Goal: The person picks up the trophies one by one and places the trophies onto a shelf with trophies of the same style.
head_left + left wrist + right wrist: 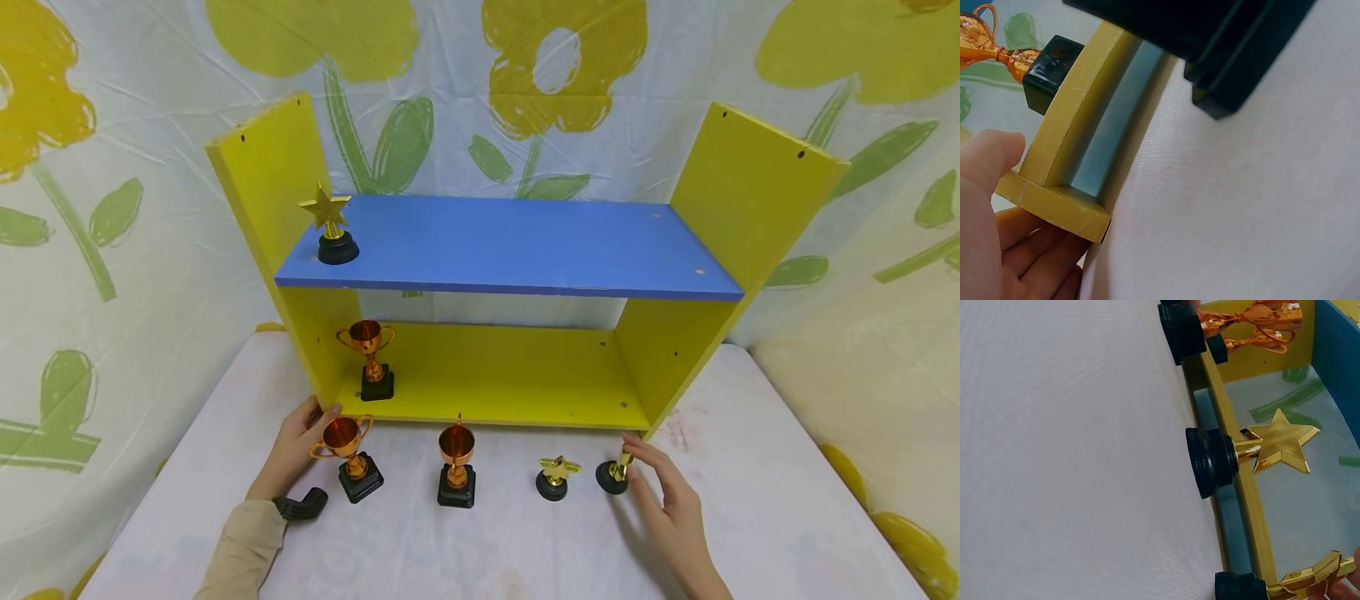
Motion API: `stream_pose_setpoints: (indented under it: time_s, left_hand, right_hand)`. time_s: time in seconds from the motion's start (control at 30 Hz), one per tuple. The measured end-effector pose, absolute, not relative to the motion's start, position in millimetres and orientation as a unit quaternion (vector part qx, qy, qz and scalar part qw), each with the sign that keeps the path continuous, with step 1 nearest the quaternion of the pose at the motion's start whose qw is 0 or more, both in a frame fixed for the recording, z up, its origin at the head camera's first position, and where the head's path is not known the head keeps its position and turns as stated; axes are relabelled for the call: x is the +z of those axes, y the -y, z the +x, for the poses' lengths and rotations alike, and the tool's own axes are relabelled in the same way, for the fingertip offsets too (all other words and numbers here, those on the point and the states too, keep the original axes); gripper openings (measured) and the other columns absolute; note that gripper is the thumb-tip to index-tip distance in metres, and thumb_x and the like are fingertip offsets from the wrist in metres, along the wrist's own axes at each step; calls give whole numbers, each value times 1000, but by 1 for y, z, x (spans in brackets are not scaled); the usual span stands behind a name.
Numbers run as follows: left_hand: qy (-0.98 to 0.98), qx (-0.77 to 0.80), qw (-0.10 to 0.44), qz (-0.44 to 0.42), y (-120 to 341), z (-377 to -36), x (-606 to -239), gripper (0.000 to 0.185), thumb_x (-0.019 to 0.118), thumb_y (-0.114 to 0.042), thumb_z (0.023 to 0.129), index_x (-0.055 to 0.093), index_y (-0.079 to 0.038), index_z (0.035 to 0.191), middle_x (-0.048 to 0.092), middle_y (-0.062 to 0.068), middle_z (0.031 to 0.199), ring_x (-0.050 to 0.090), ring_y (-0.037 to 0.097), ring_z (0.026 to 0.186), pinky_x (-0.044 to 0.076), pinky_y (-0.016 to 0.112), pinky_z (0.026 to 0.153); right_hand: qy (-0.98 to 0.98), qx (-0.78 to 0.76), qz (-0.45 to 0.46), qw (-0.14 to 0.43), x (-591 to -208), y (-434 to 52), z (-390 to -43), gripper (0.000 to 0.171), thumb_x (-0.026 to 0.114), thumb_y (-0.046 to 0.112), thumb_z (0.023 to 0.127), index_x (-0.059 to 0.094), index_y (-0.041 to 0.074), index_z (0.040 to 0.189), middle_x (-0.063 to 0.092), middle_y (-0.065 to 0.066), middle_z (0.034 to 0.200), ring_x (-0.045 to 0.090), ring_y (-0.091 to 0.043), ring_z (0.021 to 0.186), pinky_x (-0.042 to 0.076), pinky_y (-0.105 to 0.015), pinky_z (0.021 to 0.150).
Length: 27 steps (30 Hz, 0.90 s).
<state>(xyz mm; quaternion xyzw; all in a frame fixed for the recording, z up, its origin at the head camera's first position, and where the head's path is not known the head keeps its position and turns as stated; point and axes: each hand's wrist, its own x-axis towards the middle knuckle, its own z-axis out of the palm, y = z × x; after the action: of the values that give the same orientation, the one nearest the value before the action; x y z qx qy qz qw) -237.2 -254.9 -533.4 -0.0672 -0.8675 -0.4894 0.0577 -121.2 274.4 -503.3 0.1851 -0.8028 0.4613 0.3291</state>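
Observation:
At the front left corner of the yellow and blue shelf [517, 246], my left hand [294, 443] grips the bottom of the yellow side panel [1054, 214], thumb on one side and fingers on the other. My right hand [673, 510] pinches the star of a gold star trophy [613, 475] whose round black base is on the white table. To its left stands another gold star trophy [553, 481]. Two copper-coloured cup trophies stand farther left: one cup [456, 454] near the middle, the other cup [356, 458] beside my left hand.
On the blue board, at its left end, stands a gold star trophy [330, 225]. Below it, a copper-coloured cup trophy [371, 358] is on the lower yellow board [495, 375]. Flower-printed cloth [457, 108] hangs behind the shelf.

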Motion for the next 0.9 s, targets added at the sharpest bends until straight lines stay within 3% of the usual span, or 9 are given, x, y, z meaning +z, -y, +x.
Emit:
stream_pose_setpoints:
  time_s: [0.27,0.9]
  left_hand:
    - [865,-494,59,-70,255,-238,-533,47,56,-40,101,53,-6,134,63,14,125,56,27,115,41,54,103]
    - [854,-514,39,-67,256,-239,-534,56,57,-41,100,48,-4,141,58,20,134,52,37,124,37,60,107]
  right_hand:
    - [796,466,178,343,-501,-272,-120,40,64,-26,77,67,-7,112,63,-29,118,57,-14,123,37,-19,106]
    - [775,487,189,354,-480,-262,-114,31,64,-29,74,68,-10,98,65,-29,109,61,-15,115,41,-21,103]
